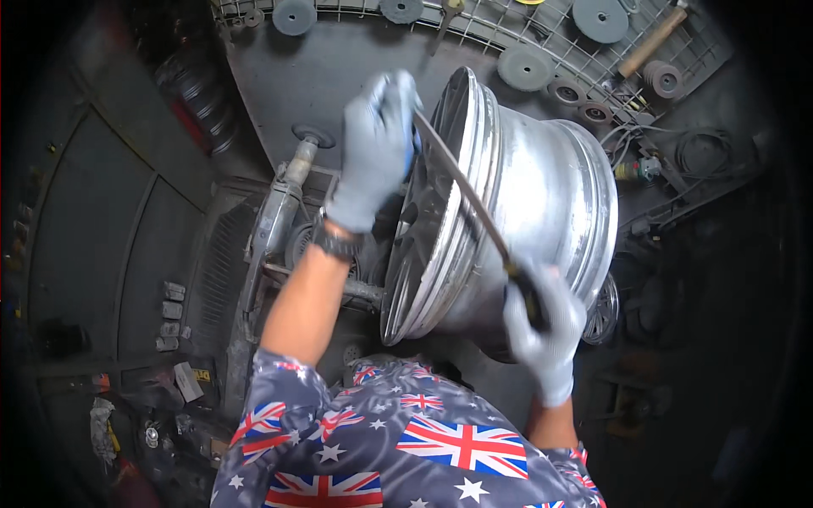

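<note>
A bare silver alloy wheel (542, 190) stands on its side in front of me, its spoked face turned left. Across its near lip lies a long, narrow metal file (467, 188), slanting from upper left to lower right. My right hand (550, 330), in a light grey glove, is closed around the file's black and yellow handle. The file's far tip is pinched in my gloved left hand (375, 148), which is held above the wheel's spoked face. Whether the file's underside touches the lip is hard to tell.
A metal machine arm with a round end (284, 199) stands left of the wheel. Grinding discs (525, 68) and a wooden-handled tool (652, 42) hang on a wire grid at the back. An air tool with a hose (641, 169) lies right. Cans (172, 311) stand at left.
</note>
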Demonstrator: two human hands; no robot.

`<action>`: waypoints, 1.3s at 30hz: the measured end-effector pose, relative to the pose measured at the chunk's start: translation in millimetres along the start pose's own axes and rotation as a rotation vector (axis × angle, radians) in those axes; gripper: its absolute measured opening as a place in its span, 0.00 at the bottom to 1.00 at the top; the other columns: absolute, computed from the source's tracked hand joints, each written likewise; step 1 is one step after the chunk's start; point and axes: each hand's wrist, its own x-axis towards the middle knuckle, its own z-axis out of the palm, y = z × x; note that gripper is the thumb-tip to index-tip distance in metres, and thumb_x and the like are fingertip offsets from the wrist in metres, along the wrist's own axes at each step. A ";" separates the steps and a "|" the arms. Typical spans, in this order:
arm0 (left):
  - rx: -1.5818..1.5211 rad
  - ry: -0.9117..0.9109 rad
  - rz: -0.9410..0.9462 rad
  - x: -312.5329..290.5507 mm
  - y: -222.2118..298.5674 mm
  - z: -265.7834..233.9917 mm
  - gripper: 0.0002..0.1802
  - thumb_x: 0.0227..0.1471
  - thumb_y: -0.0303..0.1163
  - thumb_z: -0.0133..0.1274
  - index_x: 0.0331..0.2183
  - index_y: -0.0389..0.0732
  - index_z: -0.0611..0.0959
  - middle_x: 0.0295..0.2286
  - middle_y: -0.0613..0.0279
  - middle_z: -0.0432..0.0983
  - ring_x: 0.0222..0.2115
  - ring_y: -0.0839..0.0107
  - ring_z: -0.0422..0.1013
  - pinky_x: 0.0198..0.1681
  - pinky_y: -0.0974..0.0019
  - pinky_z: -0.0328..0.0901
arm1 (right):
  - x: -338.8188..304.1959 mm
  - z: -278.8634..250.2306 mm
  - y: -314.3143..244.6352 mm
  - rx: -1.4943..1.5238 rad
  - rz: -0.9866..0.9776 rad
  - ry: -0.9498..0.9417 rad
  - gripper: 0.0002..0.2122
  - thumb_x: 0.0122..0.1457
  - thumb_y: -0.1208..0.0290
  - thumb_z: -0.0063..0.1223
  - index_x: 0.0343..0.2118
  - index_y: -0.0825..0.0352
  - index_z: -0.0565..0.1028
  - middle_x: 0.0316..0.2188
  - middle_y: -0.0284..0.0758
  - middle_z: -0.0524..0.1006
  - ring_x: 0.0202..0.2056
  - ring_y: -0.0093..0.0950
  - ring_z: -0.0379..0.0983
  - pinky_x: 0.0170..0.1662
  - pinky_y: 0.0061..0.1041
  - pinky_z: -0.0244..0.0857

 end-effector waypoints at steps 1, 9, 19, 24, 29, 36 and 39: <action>0.039 -0.005 0.062 -9.8 3.7 5.6 0.21 0.72 0.46 0.48 0.31 0.41 0.79 0.18 0.74 0.66 0.16 0.86 0.63 0.19 0.75 0.58 | -13.6 -4.4 -3.3 0.001 0.055 -0.032 0.18 0.52 0.85 0.60 0.48 0.72 0.81 0.41 0.47 0.84 0.41 0.43 0.85 0.47 0.36 0.76; 0.014 0.064 0.009 54.4 11.9 -7.1 0.20 0.71 0.45 0.49 0.29 0.42 0.77 0.18 0.73 0.64 0.16 0.84 0.64 0.19 0.73 0.60 | 50.3 31.0 8.6 0.102 -0.090 0.112 0.19 0.55 0.82 0.62 0.51 0.69 0.81 0.38 0.44 0.84 0.35 0.39 0.83 0.41 0.33 0.75; 0.114 -0.032 0.047 23.3 16.0 4.1 0.20 0.73 0.43 0.47 0.31 0.42 0.78 0.20 0.73 0.65 0.17 0.85 0.59 0.20 0.73 0.54 | 13.8 21.8 7.5 0.051 -0.072 0.140 0.18 0.53 0.84 0.61 0.49 0.70 0.81 0.37 0.45 0.84 0.35 0.41 0.84 0.41 0.33 0.76; 0.053 0.038 -0.037 41.9 21.3 -0.3 0.20 0.73 0.45 0.46 0.30 0.43 0.77 0.20 0.73 0.65 0.17 0.85 0.60 0.20 0.74 0.55 | 33.1 35.1 7.4 0.144 -0.039 0.170 0.19 0.55 0.83 0.60 0.51 0.65 0.81 0.35 0.45 0.83 0.34 0.39 0.83 0.39 0.33 0.75; 0.076 -0.083 0.091 -3.7 10.7 8.3 0.21 0.73 0.44 0.45 0.29 0.42 0.77 0.20 0.73 0.64 0.18 0.85 0.60 0.20 0.74 0.55 | -32.1 15.0 -2.5 0.133 0.071 0.066 0.19 0.53 0.85 0.58 0.50 0.72 0.81 0.37 0.48 0.84 0.39 0.41 0.85 0.45 0.33 0.76; 0.139 0.046 -0.044 55.1 17.8 2.3 0.22 0.74 0.44 0.44 0.29 0.42 0.76 0.21 0.72 0.65 0.20 0.84 0.63 0.23 0.75 0.59 | 41.3 34.5 3.4 0.186 0.007 0.141 0.17 0.56 0.85 0.58 0.51 0.72 0.80 0.40 0.47 0.83 0.40 0.40 0.83 0.46 0.32 0.75; 0.124 -0.041 0.107 28.1 0.3 -5.1 0.21 0.74 0.43 0.44 0.30 0.40 0.75 0.22 0.71 0.66 0.20 0.84 0.64 0.23 0.74 0.60 | 8.1 28.2 0.8 0.106 -0.043 0.158 0.19 0.53 0.83 0.60 0.50 0.68 0.81 0.36 0.42 0.84 0.35 0.39 0.83 0.39 0.34 0.76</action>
